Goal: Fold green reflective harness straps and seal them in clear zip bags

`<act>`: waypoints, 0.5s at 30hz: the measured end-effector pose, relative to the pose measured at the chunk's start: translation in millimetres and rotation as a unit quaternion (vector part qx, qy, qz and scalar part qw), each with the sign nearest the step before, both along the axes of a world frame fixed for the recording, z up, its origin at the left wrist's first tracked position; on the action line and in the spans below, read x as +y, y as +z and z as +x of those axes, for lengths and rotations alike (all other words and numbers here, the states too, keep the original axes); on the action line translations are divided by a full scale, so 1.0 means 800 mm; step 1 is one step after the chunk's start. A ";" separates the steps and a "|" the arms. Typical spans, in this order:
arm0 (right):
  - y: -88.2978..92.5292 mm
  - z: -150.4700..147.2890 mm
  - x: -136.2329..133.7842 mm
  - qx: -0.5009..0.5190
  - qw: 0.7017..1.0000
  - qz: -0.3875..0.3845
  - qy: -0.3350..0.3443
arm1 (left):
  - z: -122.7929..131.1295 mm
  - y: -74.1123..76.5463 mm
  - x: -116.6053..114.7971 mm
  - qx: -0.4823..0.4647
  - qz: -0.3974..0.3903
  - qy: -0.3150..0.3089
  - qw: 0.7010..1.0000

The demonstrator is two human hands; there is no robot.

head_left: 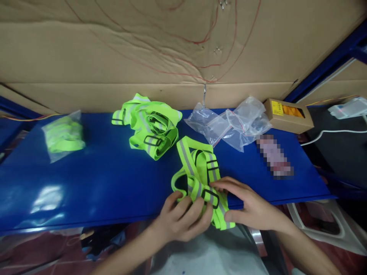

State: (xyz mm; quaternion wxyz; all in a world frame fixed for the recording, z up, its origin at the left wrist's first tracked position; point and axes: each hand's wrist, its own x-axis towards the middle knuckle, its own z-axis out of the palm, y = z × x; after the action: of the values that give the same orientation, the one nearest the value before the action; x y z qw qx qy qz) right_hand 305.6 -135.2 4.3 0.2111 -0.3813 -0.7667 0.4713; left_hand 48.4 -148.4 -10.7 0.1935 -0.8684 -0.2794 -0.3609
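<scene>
A neon-yellow reflective strap vest (187, 156) with grey stripes and black buckles lies gathered at the front edge of the blue table, partly hanging over it. My left hand (183, 217) is closed on the lower straps, its fingers curled over them beside a buckle. On the right side of the same bundle rests my right hand (249, 204), thumb and fingers apart, fingertips touching the straps. Behind it lies a second loose pile of neon-yellow reflective straps (155, 122), also with black buckles.
At left on the blue table (97, 183) lies a clear bag of folded neon straps (64, 133). Empty clear zip bags (232, 122), a small cardboard box (289, 116) and a pixelated flat object (274, 156) sit at right. A cardboard wall (129, 49) stands behind.
</scene>
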 end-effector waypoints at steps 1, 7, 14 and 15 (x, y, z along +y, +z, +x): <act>0.002 -0.007 0.003 -0.019 1.000 -0.002 0.001 | -0.001 -0.002 0.003 -0.009 0.012 -0.002 1.000; -0.004 -0.030 0.011 -0.056 0.993 0.062 -0.089 | -0.010 -0.007 -0.002 0.022 -0.091 0.056 0.994; -0.022 -0.036 0.003 -0.079 0.893 0.422 -0.137 | -0.006 0.026 -0.030 -0.057 -0.207 0.115 0.970; -0.023 -0.041 -0.002 -0.067 0.881 0.454 -0.112 | -0.004 0.028 -0.028 -0.035 -0.205 0.118 0.971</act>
State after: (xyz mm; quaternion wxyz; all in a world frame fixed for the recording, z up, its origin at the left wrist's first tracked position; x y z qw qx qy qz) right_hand 272.6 -136.5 -14.3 0.3609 -0.3576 -0.8611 0.0176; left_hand 45.1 -171.1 11.8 0.0430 -0.8373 -0.4545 -0.3008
